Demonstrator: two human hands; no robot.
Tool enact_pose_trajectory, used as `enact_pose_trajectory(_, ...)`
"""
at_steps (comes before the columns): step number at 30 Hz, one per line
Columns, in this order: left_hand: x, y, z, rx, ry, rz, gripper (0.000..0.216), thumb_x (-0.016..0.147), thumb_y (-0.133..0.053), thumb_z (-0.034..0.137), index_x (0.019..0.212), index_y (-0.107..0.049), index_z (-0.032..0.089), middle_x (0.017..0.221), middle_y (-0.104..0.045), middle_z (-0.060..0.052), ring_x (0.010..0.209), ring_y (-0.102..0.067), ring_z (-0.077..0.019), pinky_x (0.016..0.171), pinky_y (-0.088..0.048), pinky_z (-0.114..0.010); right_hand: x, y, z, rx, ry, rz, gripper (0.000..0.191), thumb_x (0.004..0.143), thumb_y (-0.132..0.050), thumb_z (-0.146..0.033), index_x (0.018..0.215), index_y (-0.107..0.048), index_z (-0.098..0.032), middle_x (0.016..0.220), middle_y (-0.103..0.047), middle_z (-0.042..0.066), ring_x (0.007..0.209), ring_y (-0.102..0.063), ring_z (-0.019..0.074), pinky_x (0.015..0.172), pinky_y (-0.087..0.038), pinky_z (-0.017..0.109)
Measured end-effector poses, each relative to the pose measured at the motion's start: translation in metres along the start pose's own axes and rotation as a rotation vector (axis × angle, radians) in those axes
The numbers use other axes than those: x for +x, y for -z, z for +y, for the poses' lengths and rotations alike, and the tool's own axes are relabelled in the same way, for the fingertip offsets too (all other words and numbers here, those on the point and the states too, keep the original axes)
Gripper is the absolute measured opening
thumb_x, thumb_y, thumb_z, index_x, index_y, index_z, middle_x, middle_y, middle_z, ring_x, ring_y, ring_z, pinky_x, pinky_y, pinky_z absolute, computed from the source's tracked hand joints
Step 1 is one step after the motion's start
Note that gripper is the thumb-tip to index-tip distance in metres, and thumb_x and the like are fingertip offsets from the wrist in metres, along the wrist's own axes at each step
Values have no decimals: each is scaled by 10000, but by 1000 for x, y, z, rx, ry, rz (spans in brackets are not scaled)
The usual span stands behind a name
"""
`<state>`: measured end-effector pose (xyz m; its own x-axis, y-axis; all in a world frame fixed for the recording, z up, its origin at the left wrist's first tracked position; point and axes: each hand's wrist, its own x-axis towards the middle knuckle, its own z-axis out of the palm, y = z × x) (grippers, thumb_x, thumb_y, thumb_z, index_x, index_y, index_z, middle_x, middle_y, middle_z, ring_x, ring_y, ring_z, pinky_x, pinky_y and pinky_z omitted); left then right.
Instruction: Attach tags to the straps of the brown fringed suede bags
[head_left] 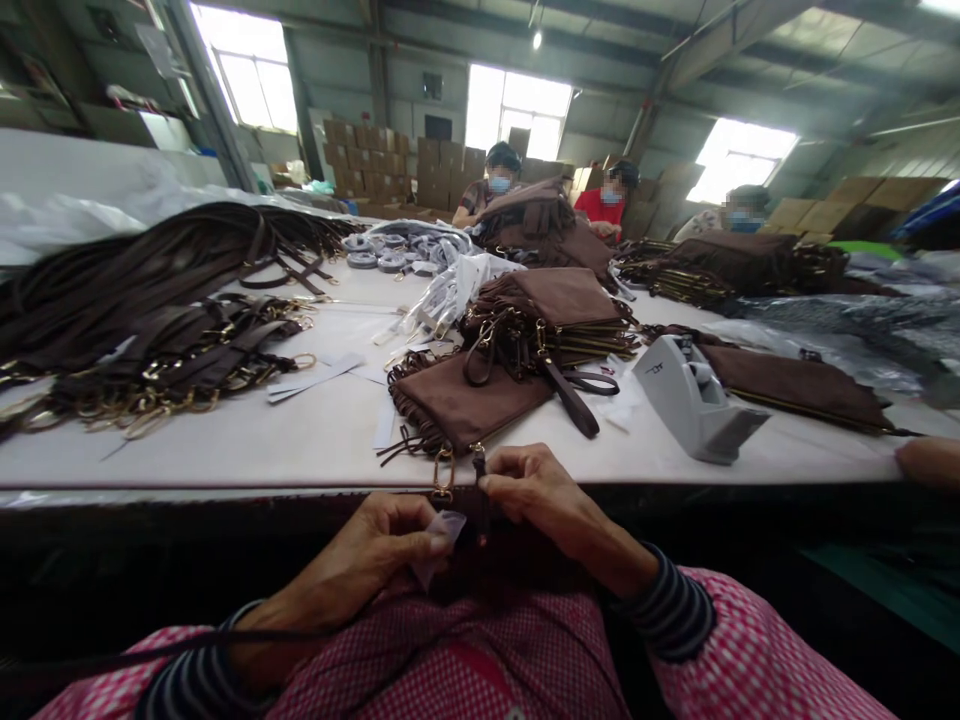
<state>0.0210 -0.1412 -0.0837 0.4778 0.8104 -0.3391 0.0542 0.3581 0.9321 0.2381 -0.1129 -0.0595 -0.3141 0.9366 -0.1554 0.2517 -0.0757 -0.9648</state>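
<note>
A brown fringed pouch (476, 395) lies flat at the table's front edge, its near corner pointing at me. From that corner hang a gold swivel clasp (443, 474) and a dark zipper-pull strip (481, 475). My right hand (547, 495) pinches the strip between thumb and fingers. Just below the clasp, my left hand (386, 550) is closed on a small piece of thin whitish wrapping (448, 527). Its other fingers are partly hidden. A dark strap (277, 635) crosses my left forearm.
Behind the pouch stands a stack of brown pouches (574, 295) with wrist straps. A grey tape dispenser (697, 400) sits to the right. Dark straps with gold clasps (165, 360) heap at left. Several people work across the table, and another person's hand (930, 463) rests at right.
</note>
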Motion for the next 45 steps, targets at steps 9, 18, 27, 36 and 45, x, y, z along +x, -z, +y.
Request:
enact_pose_trajectory(9,4,-2,-14,53,14,15,242,737,-775,340,692,-677,123,605,-666,-33,532,-508,-114,543,-323,-237,-3,-10,1,334,-132,66,145,664,-655,-268,682,-583,-144,579,-617,3,476,-548,76,391,-262,158)
enact_pose_trajectory(18,0,-1,-19,20,75,30,275,691,-809,374,666,-694,125,569,-632,-11,502,-456,-95,513,-280,-229,-1,-14,2,377,-119,108,161,646,-674,-267,682,-582,-141,548,-624,-1,439,-511,67,386,-239,159)
enact_pose_trajectory(27,5,-4,-24,-21,80,76,335,672,-819,428,665,-684,122,574,-648,-26,476,-456,-90,479,-286,-213,-3,-19,-1,323,-120,145,154,668,-664,-278,657,-573,-155,482,-590,-14,381,-388,49,398,-187,188)
enact_pose_trajectory(36,5,-9,-25,-23,56,85,384,673,-826,476,641,-669,128,577,-650,-31,477,-483,-92,481,-310,-210,-4,-17,-8,283,-93,170,112,676,-650,-229,629,-579,-156,462,-555,-33,395,-398,54,432,-242,190)
enact_pose_trajectory(45,7,-20,-21,-202,106,104,381,634,-870,446,687,-670,127,610,-691,-39,476,-542,-89,469,-360,-184,-5,-17,-6,277,-69,175,107,689,-651,-226,630,-599,-153,455,-543,-42,395,-417,59,444,-297,192)
